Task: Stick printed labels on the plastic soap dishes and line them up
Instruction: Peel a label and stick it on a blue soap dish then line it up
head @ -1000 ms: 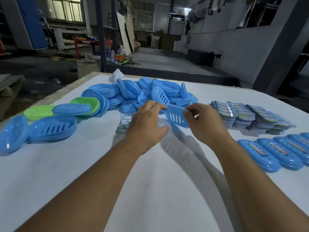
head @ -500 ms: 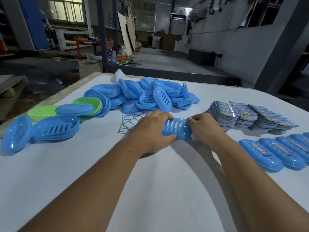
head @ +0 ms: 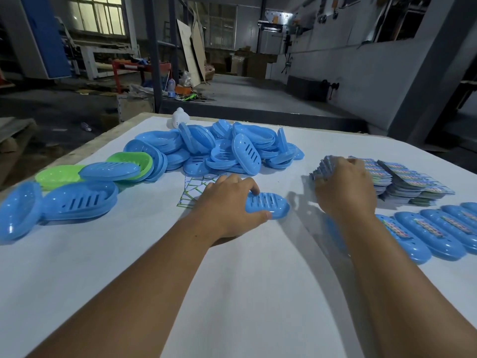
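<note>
A blue slotted soap dish (head: 269, 205) lies bottom-up on the white table (head: 232, 293), and my left hand (head: 227, 205) grips its left end between fingers and thumb. My right hand (head: 344, 187) reaches onto the nearest stack of printed labels (head: 402, 180), fingers curled over the top sheets; whether it pinches one is hidden. A row of labelled blue dishes (head: 436, 232) lies side by side at the right. A heap of unlabelled blue dishes (head: 227, 148) fills the far middle.
Green dishes (head: 58, 174) and more blue dishes (head: 77, 201) lie at the left. An empty label backing sheet (head: 193, 188) lies under my left hand's far side. A small white object (head: 178, 118) stands at the table's far edge.
My right hand let go of the dish's right end and moved right to the label stack. My left hand keeps the dish, now lower and flat on the table.
</note>
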